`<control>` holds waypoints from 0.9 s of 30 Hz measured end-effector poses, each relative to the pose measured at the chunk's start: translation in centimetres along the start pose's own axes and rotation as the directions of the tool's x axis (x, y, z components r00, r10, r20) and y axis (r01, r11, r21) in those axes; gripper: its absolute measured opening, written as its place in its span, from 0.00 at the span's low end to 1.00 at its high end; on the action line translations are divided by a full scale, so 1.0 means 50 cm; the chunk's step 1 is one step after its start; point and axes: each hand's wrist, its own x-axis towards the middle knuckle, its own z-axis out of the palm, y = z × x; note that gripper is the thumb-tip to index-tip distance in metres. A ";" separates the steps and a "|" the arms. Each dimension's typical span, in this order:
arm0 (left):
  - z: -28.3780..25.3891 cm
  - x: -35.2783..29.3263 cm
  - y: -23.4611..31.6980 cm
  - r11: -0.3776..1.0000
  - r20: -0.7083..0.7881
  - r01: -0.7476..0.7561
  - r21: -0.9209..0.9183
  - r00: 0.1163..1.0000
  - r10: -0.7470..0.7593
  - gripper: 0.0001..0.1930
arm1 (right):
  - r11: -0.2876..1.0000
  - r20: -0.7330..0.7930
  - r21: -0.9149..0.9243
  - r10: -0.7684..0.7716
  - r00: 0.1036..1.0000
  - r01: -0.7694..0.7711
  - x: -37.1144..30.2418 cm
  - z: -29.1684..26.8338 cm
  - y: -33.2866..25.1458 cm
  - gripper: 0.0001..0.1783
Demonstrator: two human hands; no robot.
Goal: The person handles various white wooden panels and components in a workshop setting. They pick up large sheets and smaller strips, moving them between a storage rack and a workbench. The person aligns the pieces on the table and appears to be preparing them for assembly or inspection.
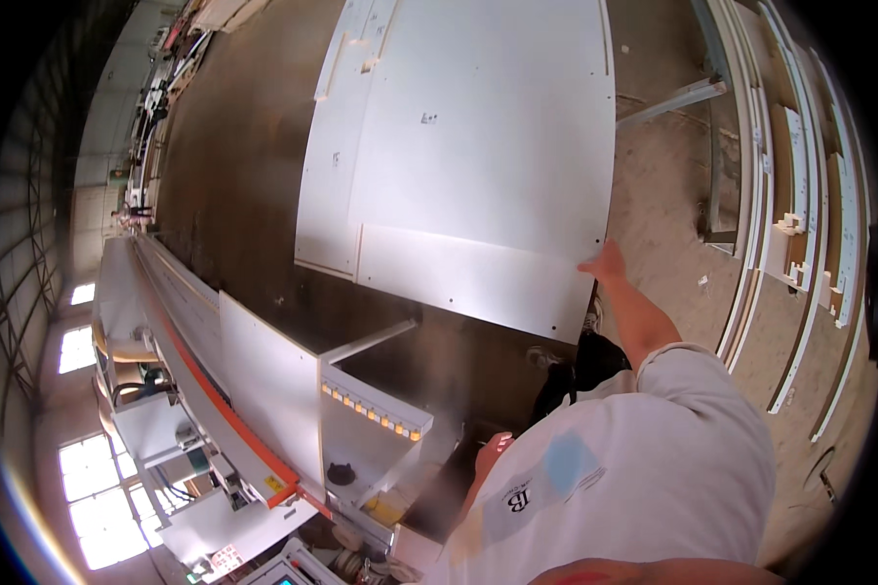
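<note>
A stack of large white panels (pixel 488 166) with small drilled holes lies in front of me. My right hand (pixel 605 263) is at the right edge of the top panel, near its close corner. It grips that edge with a digit over the top face; the fingers beneath are hidden. Low at my left side is my left hand (pixel 498 447), close to my shirt. Its fingers are loosely bent and apart, with nothing visible in them. A narrower white panel (pixel 327 195) lies along the stack's left side.
At the left runs a long machine with an orange-red strip (pixel 200 375) and an upright white panel (pixel 273 380) against it. A support arm with yellow rollers (pixel 371 409) juts toward me. Long board strips (pixel 800 224) lie at the right, beside a metal frame (pixel 678 100).
</note>
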 end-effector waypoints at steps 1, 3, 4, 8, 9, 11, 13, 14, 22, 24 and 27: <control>0.005 0.000 0.001 1.000 0.011 -0.008 0.005 1.000 0.008 0.20 | 0.999 -0.068 -0.036 -0.042 0.997 0.039 -0.003 0.003 0.000 0.43; 0.007 -0.008 -0.007 0.999 -0.003 0.032 -0.012 0.999 -0.032 0.19 | 0.999 0.019 -0.034 0.017 1.000 -0.016 0.000 0.001 -0.004 0.42; 0.008 -0.010 -0.015 0.998 -0.010 0.050 -0.021 0.999 -0.051 0.19 | 0.998 0.061 -0.035 0.046 0.997 -0.044 0.003 -0.003 -0.007 0.42; 0.009 0.002 -0.020 0.994 -0.056 0.103 0.033 0.993 -0.101 0.17 | 1.000 0.132 -0.024 0.005 0.991 -0.002 0.009 -0.034 -0.006 0.40; 0.009 0.003 0.000 0.992 -0.069 0.114 0.052 0.991 -0.110 0.17 | 1.000 0.160 -0.030 0.007 0.987 -0.003 0.004 -0.064 -0.030 0.38; -0.007 0.013 0.048 0.992 -0.074 0.122 0.036 0.990 -0.119 0.16 | 0.996 0.199 0.060 0.051 0.979 -0.065 0.001 -0.070 -0.027 0.36; -0.010 0.006 0.059 0.989 -0.076 0.128 -0.072 0.988 -0.133 0.16 | 0.959 0.251 0.231 0.102 0.963 -0.162 -0.004 -0.060 -0.001 0.34; -0.010 0.001 0.065 0.987 -0.083 0.124 -0.098 0.988 -0.133 0.16 | 0.969 0.243 0.199 0.098 0.965 -0.148 -0.005 -0.048 0.006 0.34; 0.051 -0.024 -0.001 0.962 -0.009 0.215 -0.171 0.976 -0.219 0.16 | 0.977 0.094 0.015 0.210 0.973 -0.212 0.044 0.005 0.026 0.35; 0.067 -0.041 -0.021 0.988 0.021 0.151 -0.039 0.988 -0.151 0.17 | 0.865 0.312 0.176 0.403 0.860 -0.469 0.079 0.009 0.034 0.39; 0.017 -0.035 0.014 0.979 -0.007 0.184 0.089 0.983 -0.184 0.16 | 0.832 0.305 0.395 0.282 0.910 -0.390 0.099 0.045 0.094 0.42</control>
